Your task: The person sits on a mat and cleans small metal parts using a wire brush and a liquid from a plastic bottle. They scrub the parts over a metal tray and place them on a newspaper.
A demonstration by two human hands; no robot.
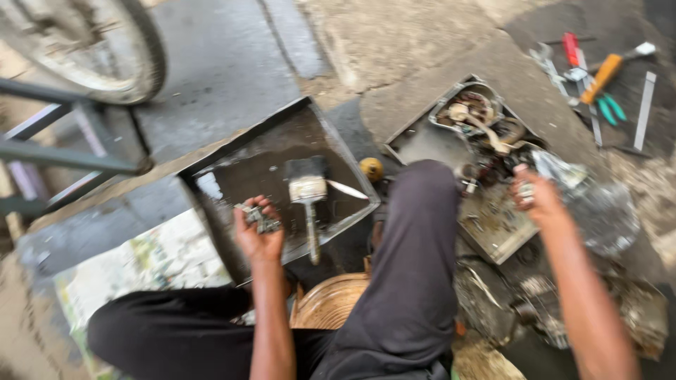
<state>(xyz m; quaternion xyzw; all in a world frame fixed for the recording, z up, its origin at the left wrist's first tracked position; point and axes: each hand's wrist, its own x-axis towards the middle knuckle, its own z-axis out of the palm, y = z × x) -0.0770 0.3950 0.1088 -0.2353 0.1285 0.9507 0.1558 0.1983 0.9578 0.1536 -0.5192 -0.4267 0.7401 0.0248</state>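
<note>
My left hand (258, 236) is closed around a small grey metal part (258, 218) and hovers over the near edge of a dark metal tray (211, 204) that holds oily liquid. A paintbrush (308, 193) lies in that tray, its handle pointing toward me. My right hand (533, 197) reaches into a second tray (493, 232) full of greasy engine parts and pinches a small metal piece (526, 190). My knee in dark trousers (415, 267) rises between the two trays.
A wheel (91, 49) and a metal frame (63, 158) stand at the upper left. Screwdrivers, a hammer and wrenches (598, 84) lie on the ground at the upper right. A crumpled plastic bag (598, 211) and an engine casing (549, 302) sit at the right.
</note>
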